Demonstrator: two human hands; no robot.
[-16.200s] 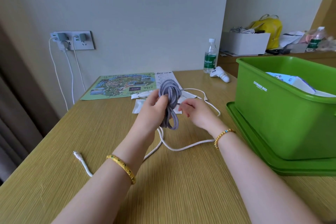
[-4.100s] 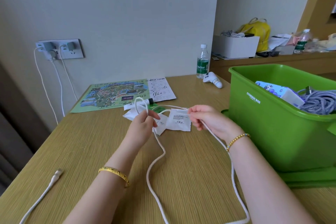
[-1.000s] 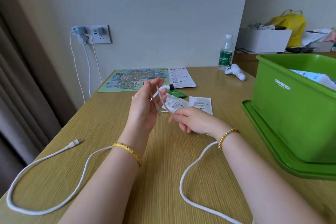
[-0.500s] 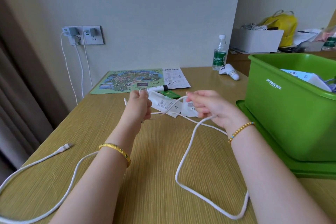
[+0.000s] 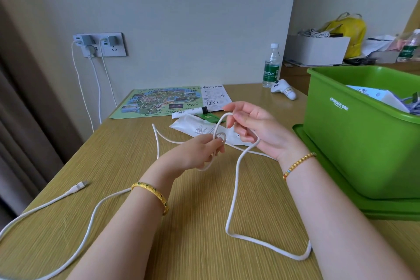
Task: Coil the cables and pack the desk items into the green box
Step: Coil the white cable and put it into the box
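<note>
A long white cable [image 5: 232, 198] trails across the wooden desk, its plug end [image 5: 79, 186] lying at the left. My left hand [image 5: 200, 151] pinches a small loop of the cable above the desk's middle. My right hand [image 5: 256, 132] holds the cable just beyond, a strand running up over its fingers and hanging down in a big loop to the desk. The green storage box [image 5: 354, 138] stands at the right on its lid, with a grey coiled cable [image 5: 414, 107] and a printed packet inside.
White sachets [image 5: 200, 128], a tube [image 5: 189, 112], a green packet and a map sheet [image 5: 163, 102] lie behind my hands. A water bottle [image 5: 271, 67] and white controller [image 5: 284, 91] stand at the back. Wall socket [image 5: 100, 44] with chargers at left.
Over the last second my hands moved apart and came together again; now the left pinches a small loop. Earlier the grey cable I held coiled went into the green box.
</note>
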